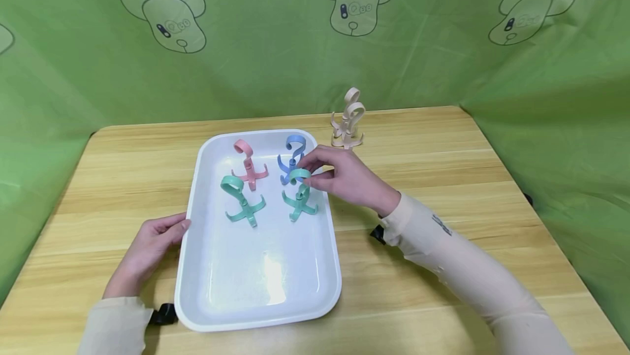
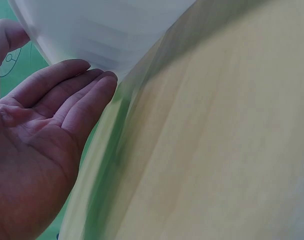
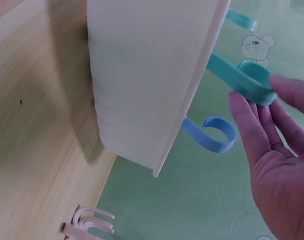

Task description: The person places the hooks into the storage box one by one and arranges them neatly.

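Note:
My right hand (image 1: 351,175) pinches the curled top of a green hook hanger (image 1: 299,206) between thumb and fingers, at the right side of the white tray (image 1: 256,311). The right wrist view shows the fingertips around that green curl (image 3: 247,86). Just behind it in the tray stands a blue hook hanger (image 1: 296,146). A pink hook hanger (image 1: 250,168) and another green hook hanger (image 1: 244,208) stand on the left of the tray. My left hand (image 1: 151,248) rests against the tray's left side, its extended fingers (image 2: 82,110) touching the outer wall.
Beige hook hangers (image 1: 348,125) stand close together at the back of the wooden table (image 1: 418,147), right of the tray. A green curtain (image 1: 270,70) printed with bear heads hangs behind and beside the table. A black strap piece shows at each wrist.

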`<state>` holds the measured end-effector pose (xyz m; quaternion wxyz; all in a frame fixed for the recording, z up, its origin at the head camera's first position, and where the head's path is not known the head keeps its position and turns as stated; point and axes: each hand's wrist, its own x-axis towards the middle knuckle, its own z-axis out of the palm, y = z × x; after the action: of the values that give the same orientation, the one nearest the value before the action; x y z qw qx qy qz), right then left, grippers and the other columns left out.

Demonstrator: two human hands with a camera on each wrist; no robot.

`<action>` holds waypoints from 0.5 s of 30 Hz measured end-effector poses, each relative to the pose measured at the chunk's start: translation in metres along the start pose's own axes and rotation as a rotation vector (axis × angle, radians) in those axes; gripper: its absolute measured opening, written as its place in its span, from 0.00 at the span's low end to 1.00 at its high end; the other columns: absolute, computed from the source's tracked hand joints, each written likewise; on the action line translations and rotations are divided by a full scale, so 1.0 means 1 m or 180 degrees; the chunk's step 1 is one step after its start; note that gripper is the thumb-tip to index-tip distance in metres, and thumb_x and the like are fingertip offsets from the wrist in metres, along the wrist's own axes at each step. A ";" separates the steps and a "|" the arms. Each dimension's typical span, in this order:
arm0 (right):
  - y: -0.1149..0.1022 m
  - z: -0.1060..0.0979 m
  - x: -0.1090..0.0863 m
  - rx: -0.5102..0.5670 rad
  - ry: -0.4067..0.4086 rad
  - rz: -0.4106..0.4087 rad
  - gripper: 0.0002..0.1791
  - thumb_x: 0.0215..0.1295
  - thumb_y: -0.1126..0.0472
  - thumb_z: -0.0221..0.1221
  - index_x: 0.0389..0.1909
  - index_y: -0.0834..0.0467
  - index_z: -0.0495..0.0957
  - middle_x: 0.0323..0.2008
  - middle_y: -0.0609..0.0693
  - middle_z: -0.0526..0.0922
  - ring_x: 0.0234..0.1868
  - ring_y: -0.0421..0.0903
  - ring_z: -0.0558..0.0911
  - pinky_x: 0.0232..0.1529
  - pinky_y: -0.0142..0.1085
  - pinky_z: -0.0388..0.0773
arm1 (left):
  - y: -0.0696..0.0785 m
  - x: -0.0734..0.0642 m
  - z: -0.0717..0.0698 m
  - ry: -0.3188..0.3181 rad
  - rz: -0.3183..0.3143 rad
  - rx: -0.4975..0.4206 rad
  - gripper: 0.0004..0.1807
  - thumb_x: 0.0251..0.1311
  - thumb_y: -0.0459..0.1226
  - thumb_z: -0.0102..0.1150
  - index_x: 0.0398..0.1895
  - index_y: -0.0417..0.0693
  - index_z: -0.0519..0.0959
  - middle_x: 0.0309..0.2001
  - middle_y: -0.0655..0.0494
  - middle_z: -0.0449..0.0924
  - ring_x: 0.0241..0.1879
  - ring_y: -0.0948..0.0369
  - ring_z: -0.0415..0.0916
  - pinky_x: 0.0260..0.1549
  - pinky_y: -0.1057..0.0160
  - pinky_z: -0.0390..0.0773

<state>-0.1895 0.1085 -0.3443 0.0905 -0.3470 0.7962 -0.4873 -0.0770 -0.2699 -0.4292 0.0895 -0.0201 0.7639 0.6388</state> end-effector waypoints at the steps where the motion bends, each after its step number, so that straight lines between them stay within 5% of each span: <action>1: 0.000 0.000 0.000 0.0014 -0.0018 -0.0015 0.14 0.59 0.72 0.67 0.46 0.61 0.82 0.44 0.49 0.81 0.46 0.45 0.81 0.48 0.36 0.80 | 0.000 0.000 0.000 -0.0005 0.0015 -0.0029 0.25 0.72 0.37 0.53 0.61 0.21 0.68 0.42 0.56 0.86 0.39 0.63 0.83 0.38 0.64 0.82; 15: 0.002 -0.007 -0.004 -0.0054 0.0105 -0.0105 0.19 0.62 0.64 0.67 0.53 0.66 0.78 0.46 0.53 0.80 0.49 0.47 0.80 0.54 0.40 0.77 | 0.001 -0.001 0.001 0.0012 -0.0001 0.0006 0.25 0.73 0.37 0.53 0.61 0.21 0.68 0.43 0.55 0.86 0.40 0.63 0.83 0.38 0.64 0.82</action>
<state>-0.1912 0.1168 -0.3435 0.0663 -0.3528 0.7958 -0.4877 -0.0762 -0.2692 -0.4285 0.0881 -0.0213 0.7646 0.6380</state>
